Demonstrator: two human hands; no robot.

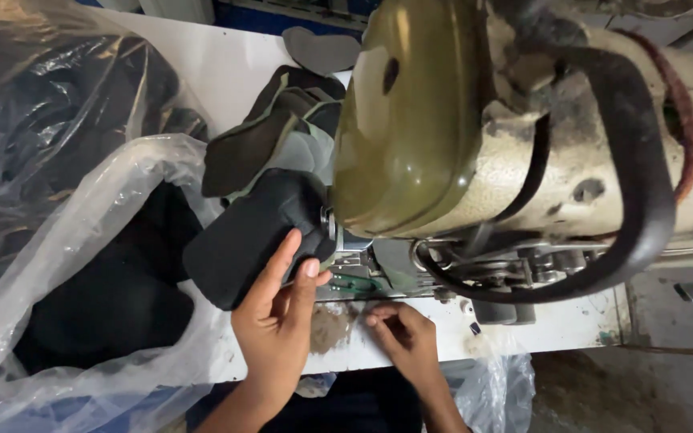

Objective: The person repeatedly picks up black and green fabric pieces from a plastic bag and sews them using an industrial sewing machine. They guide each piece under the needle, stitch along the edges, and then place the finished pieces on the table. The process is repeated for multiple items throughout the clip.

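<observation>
Pressing flat on the black fabric piece [246,240], my left hand [278,317] has its fingers spread open over its lower edge — right beside the green sewing machine [411,120]. My right hand [403,333] rests loosely curled on the white table [571,325], just below the machine — holding nothing I can see.

White table [226,72] (sewing machine [475,144], bags [66,240])

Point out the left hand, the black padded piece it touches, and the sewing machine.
left hand [278,309]: head view, back of hand.
black padded piece [246,236]: head view, middle.
sewing machine [411,120]: head view, olive head cover.
</observation>
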